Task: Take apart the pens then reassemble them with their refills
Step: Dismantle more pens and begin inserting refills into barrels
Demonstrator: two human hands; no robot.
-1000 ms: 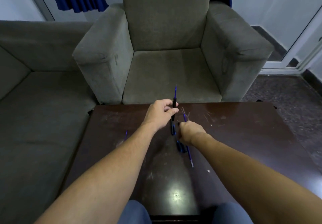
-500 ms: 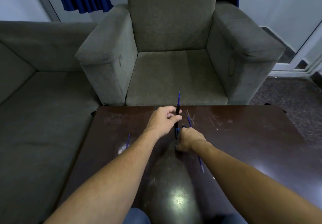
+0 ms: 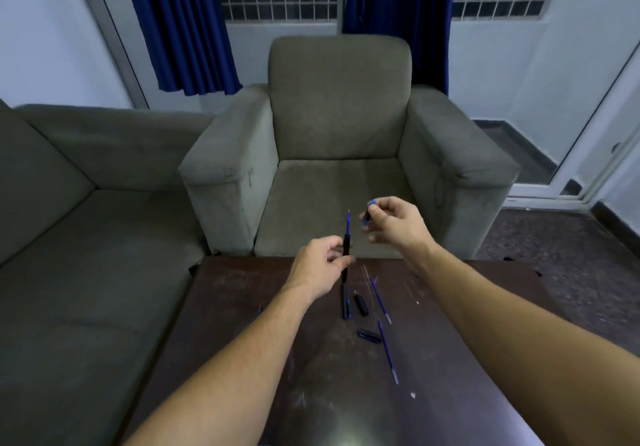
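Note:
My left hand grips a black pen barrel upright, with a blue refill sticking out of its top. Up and to the right, my right hand pinches a short dark pen piece in the air, apart from the barrel. On the dark wooden table lie a long black barrel, two short black pieces, and two loose blue refills.
A grey armchair stands just beyond the table's far edge. A grey sofa runs along the left. A small blue bit shows at the table's left edge. Tiled floor lies to the right.
My right hand has lifted off the table with a short pen piece and now sits beside the refill tip. The camera has tilted up. My left hand still holds the barrel.

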